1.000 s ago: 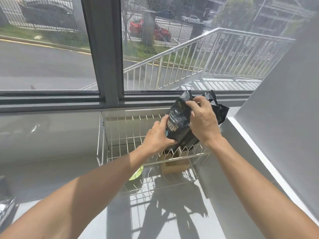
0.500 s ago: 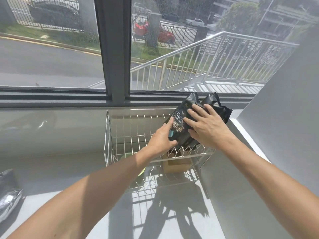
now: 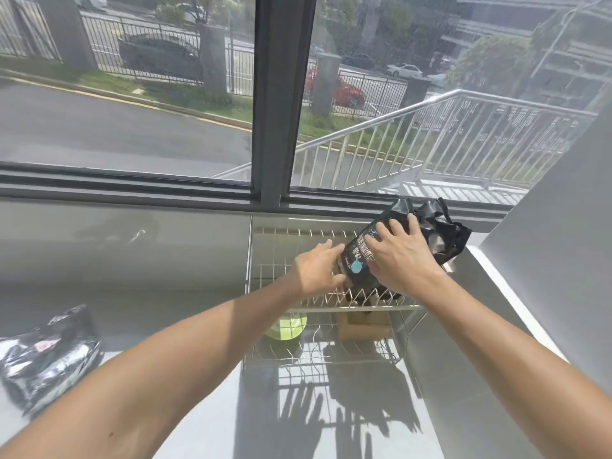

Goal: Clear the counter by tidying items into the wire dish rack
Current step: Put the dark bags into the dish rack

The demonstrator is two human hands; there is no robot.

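Bag (image 3: 390, 250) now leaned lower onto rack (image 3: 331, 306) top tier, right hand (image 3: 402, 260) flat on it, left hand (image 3: 318, 268) steadying its edge; nearly stowed, second bag (image 3: 46, 356) left.

Both bare forearms reach forward, converging. The left hand (image 3: 319, 267) extends with fingers straight, thumb tucked below; the right hand (image 3: 402, 256) lies palm-down, fingers splayed flat, wrist bent slightly inward.
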